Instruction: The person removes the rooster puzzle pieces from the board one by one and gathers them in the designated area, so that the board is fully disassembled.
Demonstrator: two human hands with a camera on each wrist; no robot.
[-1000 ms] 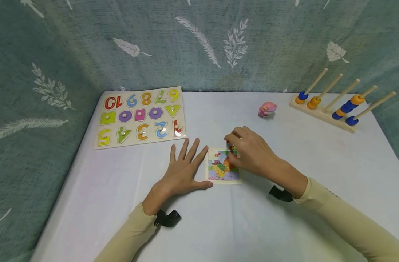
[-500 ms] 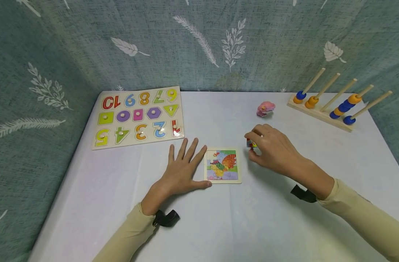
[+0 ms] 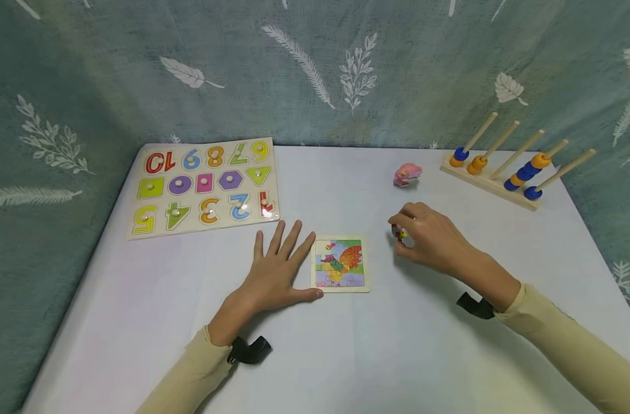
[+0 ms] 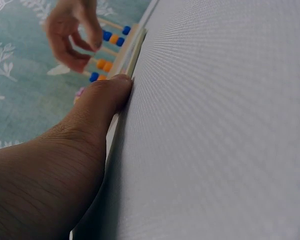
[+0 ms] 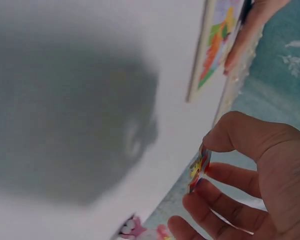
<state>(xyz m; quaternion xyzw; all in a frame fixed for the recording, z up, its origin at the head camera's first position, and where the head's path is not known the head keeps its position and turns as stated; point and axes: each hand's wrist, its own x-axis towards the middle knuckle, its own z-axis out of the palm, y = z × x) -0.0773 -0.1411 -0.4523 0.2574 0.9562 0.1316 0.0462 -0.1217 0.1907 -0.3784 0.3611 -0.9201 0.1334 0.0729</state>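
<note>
My left hand (image 3: 273, 275) rests on the table with its fingers spread. Its thumb and index fingertip touch the left side of a small square jigsaw puzzle (image 3: 340, 264) in a pale wooden frame, printed with a hen. At the puzzle's upper left corner a pale patch shows. To the right of the puzzle, my right hand (image 3: 433, 238) pinches a small puzzle piece (image 3: 399, 232) between thumb and fingers. In the right wrist view the puzzle piece (image 5: 199, 169) is thin, with red, yellow and blue on it, and is held above the table.
A wooden number board (image 3: 205, 187) with knobbed pieces lies at the back left. Beyond my right hand sits a pink toy figure (image 3: 407, 174). At the back right stands a peg rack (image 3: 491, 183) with blue and orange beads. Patterned green cloth (image 3: 315, 69) hangs behind the table.
My right hand has moved right, off the puzzle, with the puzzle piece still pinched, uncovering the hen picture. My left hand keeps its place by the frame. The head view has shifted slightly.
</note>
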